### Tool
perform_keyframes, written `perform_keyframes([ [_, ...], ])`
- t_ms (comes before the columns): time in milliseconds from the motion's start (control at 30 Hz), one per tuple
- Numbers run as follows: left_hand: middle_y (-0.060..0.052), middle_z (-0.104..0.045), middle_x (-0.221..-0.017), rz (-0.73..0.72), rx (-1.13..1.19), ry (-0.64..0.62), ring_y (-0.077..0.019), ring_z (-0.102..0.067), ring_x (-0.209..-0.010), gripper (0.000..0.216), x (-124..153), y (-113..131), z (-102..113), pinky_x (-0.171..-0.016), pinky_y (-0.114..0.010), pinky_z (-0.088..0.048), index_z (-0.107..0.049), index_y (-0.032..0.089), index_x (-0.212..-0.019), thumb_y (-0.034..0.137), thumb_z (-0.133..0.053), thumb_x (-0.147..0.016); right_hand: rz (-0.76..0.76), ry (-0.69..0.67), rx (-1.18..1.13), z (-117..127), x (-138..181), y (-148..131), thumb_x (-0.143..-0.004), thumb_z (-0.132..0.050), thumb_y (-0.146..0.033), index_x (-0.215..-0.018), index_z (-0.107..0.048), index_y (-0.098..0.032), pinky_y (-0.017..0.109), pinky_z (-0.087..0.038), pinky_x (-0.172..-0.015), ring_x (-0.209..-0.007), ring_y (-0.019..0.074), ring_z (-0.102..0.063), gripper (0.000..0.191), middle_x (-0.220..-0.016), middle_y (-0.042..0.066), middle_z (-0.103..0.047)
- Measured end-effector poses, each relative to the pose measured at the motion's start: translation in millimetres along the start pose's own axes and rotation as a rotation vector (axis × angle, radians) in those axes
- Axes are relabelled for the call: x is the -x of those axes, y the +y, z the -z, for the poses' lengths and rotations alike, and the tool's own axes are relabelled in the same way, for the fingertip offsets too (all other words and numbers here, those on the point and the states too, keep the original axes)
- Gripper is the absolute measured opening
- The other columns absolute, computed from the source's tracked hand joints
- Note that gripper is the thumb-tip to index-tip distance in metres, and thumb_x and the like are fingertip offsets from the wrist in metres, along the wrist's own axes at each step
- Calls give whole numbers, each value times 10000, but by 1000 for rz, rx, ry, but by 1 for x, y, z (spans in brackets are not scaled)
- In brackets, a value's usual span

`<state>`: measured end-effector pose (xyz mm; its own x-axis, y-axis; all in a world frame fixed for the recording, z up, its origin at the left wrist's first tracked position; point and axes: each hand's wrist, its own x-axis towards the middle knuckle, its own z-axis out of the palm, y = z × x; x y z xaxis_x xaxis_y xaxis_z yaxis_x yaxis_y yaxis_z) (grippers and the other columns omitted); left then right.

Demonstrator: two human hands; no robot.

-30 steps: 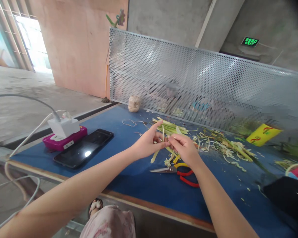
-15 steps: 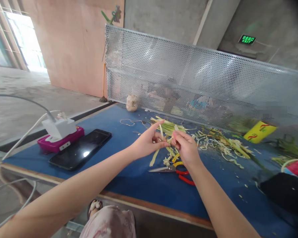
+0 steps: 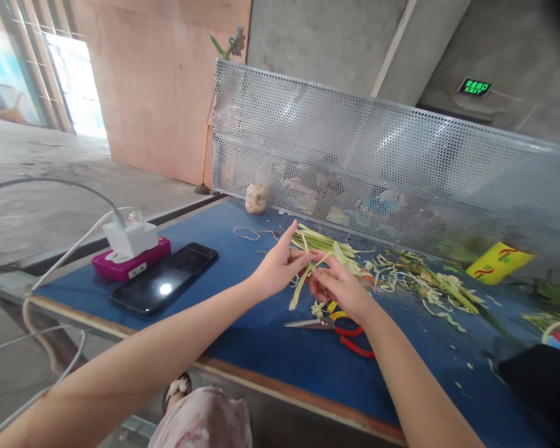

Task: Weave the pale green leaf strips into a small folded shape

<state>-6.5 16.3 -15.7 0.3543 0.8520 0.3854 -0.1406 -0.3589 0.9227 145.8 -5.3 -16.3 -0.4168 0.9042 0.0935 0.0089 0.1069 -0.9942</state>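
Note:
My left hand (image 3: 276, 269) and my right hand (image 3: 340, 287) meet over the blue table (image 3: 242, 323), both pinching a pale green leaf strip (image 3: 303, 281) between them. The strip's loose end hangs down toward the table under my left fingers. My left index finger points up. Just below my hands lie scissors with red and yellow handles (image 3: 336, 325), blades pointing left. Behind my hands is a bundle of green strips (image 3: 324, 241).
A black phone (image 3: 165, 286) and a pink box with a white charger (image 3: 131, 249) sit at the left. Leaf scraps (image 3: 424, 283) are strewn to the right, near a yellow packet (image 3: 497, 262). A perforated metal screen (image 3: 378, 162) lines the far edge. A black object (image 3: 536, 379) sits front right.
My right hand has dropped slightly and turned, drawing the strip out between both hands. The view has shifted a little to the left.

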Motion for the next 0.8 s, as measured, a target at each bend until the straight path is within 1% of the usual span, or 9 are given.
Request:
perform_keyframes([
  [67,-115,-675,-939,-47,-45,0,-78,-523,-517,871,2,2,0,-500,-208,-398,51,180,-1386,248,-558,-766,2,-18,-40,0,1,-1,-775,-555,-389,-1072,-425,-234,220,-251,-424,-406,77,-366,359,-520,-56,-527],
  [133,-125,-668,-976,-101,-102,4,-71,-498,-468,897,4,6,0,-469,-212,-404,79,210,-1383,232,-565,-760,-10,-51,-125,1,1,-1,-784,-541,-396,-973,-468,-215,217,-239,-424,-384,66,-321,271,-470,-66,-497],
  [200,-117,-671,-974,-148,-150,-11,-69,-492,-444,872,7,10,-1,-463,-219,-428,75,232,-1384,210,-543,-771,-21,-83,-198,2,1,1,-796,-520,-406,-879,-483,-203,216,-242,-425,-368,57,-292,222,-435,-76,-470],
  [267,-100,-679,-953,-158,-181,-44,-64,-483,-411,822,9,14,-1,-436,-216,-437,49,254,-1387,195,-509,-787,-24,-93,-209,2,0,4,-794,-524,-402,-840,-487,-198,217,-253,-428,-366,57,-305,212,-424,-80,-462],
  [400,-85,-672,-974,-105,-155,-67,-42,-455,-331,793,10,13,-1,-332,-185,-398,12,323,-1380,188,-502,-792,-3,-14,-84,3,-4,10,-750,-585,-373,-749,-497,-179,218,-277,-440,-396,63,-368,213,-427,-73,-462],
  [500,-104,-664,-989,-66,-66,-46,-31,-440,-293,782,8,11,1,-283,-169,-362,-1,331,-1379,209,-508,-796,4,53,-51,2,-5,10,-738,-583,-388,-772,-521,-178,211,-262,-419,-388,60,-362,222,-446,-69,-472],
  [633,-133,-648,-1020,-38,68,-23,-25,-443,-278,804,5,12,3,-281,-171,-359,13,323,-1378,227,-530,-793,21,91,7,0,-6,7,-739,-571,-395,-800,-542,-175,211,-251,-403,-377,63,-359,231,-455,-58,-486],
  [800,-154,-619,-1077,-5,128,-9,-43,-485,-303,820,3,11,2,-310,-193,-385,10,296,-1380,240,-548,-782,2,107,32,1,-6,4,-745,-554,-410,-802,-549,-173,210,-248,-402,-376,59,-348,245,-459,-56,-474],
])
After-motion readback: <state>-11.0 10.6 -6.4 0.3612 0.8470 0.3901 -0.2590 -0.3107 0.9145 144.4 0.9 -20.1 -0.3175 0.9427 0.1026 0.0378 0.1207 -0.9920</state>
